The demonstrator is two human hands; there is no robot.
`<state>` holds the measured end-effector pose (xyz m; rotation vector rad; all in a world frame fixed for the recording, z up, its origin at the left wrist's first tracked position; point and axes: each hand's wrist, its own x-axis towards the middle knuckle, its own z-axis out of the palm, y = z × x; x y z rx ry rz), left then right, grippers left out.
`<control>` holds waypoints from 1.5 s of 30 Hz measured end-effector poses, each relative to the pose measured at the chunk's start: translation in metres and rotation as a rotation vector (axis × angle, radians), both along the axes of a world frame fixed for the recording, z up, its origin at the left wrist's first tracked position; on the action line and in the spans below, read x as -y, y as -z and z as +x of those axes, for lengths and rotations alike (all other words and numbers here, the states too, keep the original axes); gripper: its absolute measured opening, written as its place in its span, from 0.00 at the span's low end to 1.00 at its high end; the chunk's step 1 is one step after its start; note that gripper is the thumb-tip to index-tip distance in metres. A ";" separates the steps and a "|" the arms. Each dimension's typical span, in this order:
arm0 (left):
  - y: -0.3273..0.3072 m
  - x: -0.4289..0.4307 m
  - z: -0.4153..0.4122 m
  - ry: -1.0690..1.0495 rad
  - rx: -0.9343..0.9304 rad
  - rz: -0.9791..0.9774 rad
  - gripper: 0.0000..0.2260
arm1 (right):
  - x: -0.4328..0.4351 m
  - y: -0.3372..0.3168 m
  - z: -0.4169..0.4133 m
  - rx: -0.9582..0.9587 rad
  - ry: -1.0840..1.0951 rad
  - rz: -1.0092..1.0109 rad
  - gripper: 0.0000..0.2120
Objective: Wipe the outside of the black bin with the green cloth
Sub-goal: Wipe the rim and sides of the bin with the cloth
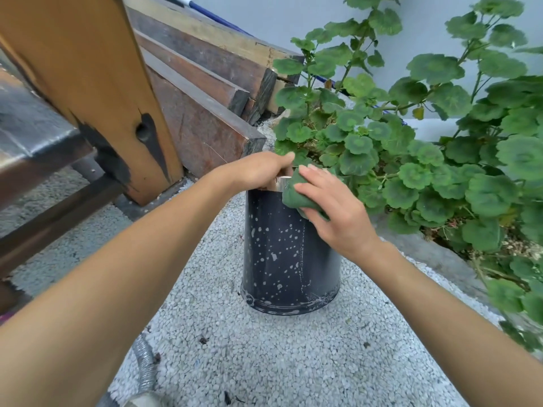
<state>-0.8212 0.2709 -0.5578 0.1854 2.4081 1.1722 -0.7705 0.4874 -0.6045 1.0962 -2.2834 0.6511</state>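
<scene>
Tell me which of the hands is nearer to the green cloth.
Right. The right hand presses the green cloth against the black bin; the left hand grips the bin's rim beside it.

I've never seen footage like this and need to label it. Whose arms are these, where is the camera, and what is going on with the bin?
There is no machine here: a person wears one wide-angle camera on the head, looking forward and down, so the two bare arms reach in from the bottom of the picture. The black bin stands upright on pebbly ground, its side speckled with pale spots. The left hand grips the bin's top rim. The right hand presses a bunched green cloth against the upper outside wall. A leafy plant grows at right; wooden planks lean at left.
</scene>
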 end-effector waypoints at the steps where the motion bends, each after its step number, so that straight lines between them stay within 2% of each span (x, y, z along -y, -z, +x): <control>1: -0.001 -0.001 -0.001 -0.019 0.028 0.012 0.28 | 0.001 0.004 0.001 0.001 -0.016 0.051 0.15; 6: 0.001 0.004 -0.005 -0.049 0.065 -0.018 0.32 | 0.006 0.030 0.020 0.044 -0.137 0.228 0.21; 9: 0.006 0.013 -0.007 -0.081 0.104 -0.035 0.40 | 0.002 0.051 0.041 0.142 -0.266 0.280 0.24; 12: 0.010 0.021 -0.006 -0.092 0.067 -0.045 0.43 | -0.007 0.077 0.067 0.228 -0.379 0.393 0.34; 15: 0.011 0.022 -0.005 -0.054 0.024 -0.060 0.46 | -0.019 0.095 0.093 0.252 -0.461 0.519 0.37; 19: 0.010 0.017 -0.003 -0.071 0.072 -0.051 0.43 | -0.023 0.092 0.110 0.271 -0.462 0.490 0.34; 22: 0.010 0.017 -0.002 -0.088 0.122 0.050 0.46 | -0.009 0.067 0.108 0.237 -0.402 0.341 0.25; 26: 0.010 0.016 0.000 -0.130 0.130 0.226 0.49 | 0.020 0.017 0.074 0.072 -0.227 0.088 0.21; 29: 0.008 0.016 0.003 -0.199 0.135 0.376 0.47 | 0.039 -0.011 0.038 -0.064 -0.080 0.026 0.18; 32: 0.010 0.020 0.004 -0.263 0.162 0.454 0.46 | 0.054 -0.013 0.014 -0.085 -0.017 0.137 0.17; 35: 0.012 0.020 0.006 -0.242 0.129 0.450 0.46 | 0.059 0.002 0.012 -0.069 -0.062 0.258 0.19; 45: 0.020 0.023 0.000 -0.194 0.115 0.414 0.46 | 0.028 0.082 0.093 0.107 -0.326 0.566 0.27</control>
